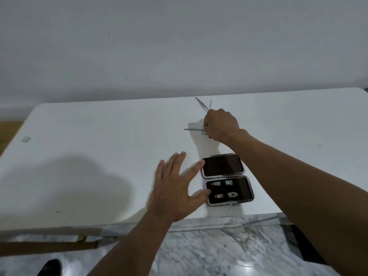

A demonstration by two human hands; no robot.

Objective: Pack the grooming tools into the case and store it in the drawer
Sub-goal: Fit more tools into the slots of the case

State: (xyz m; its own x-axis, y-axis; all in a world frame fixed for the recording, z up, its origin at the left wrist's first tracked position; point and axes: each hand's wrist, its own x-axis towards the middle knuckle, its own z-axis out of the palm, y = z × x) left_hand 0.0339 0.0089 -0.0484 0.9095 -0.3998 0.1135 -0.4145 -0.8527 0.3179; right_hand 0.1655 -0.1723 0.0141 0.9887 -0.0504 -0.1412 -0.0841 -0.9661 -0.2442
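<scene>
Two clippers are in! One sits above the other in the near half of the open case, both lying left to right. The case rests at the near edge of the bench, lid flat behind it. The left hand is spread wide, fingertips touching the case's left side. The right hand, well beyond the case, is curled round what looks like small scissors; the handle is mostly hidden. Their long axis runs across the bench, tip pointing left. A few thin tools lie just past that hand, unpacked. Closing the case and stowing it remain, and no drawer is in view.
</scene>
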